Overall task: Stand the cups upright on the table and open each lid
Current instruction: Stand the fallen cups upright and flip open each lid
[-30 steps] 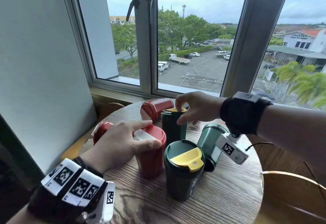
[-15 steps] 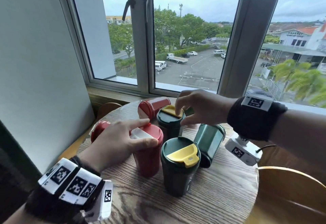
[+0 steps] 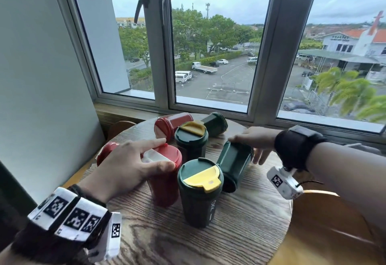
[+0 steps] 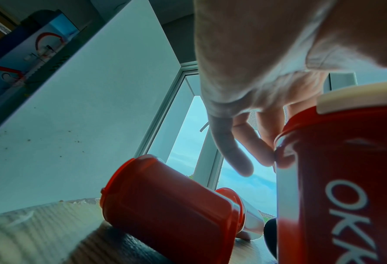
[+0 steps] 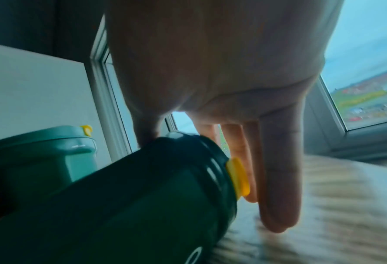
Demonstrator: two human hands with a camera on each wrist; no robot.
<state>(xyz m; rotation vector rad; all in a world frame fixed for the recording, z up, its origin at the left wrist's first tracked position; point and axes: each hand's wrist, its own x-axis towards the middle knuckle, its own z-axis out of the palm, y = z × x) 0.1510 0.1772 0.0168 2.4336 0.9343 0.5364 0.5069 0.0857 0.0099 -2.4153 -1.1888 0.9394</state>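
Green tipped cup (image 3: 234, 165) under right hand (image 3: 258, 140).

My round wood-grain table (image 3: 208, 241) carries three upright lidded plastic cups, two green (image 3: 200, 193) and one red (image 3: 165, 172), among four toppled ones.

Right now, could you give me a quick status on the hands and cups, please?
Left hand grips upright red cup at its lid. Right hand open, reaching onto tipped green cup. Two green cups upright; others still lying.
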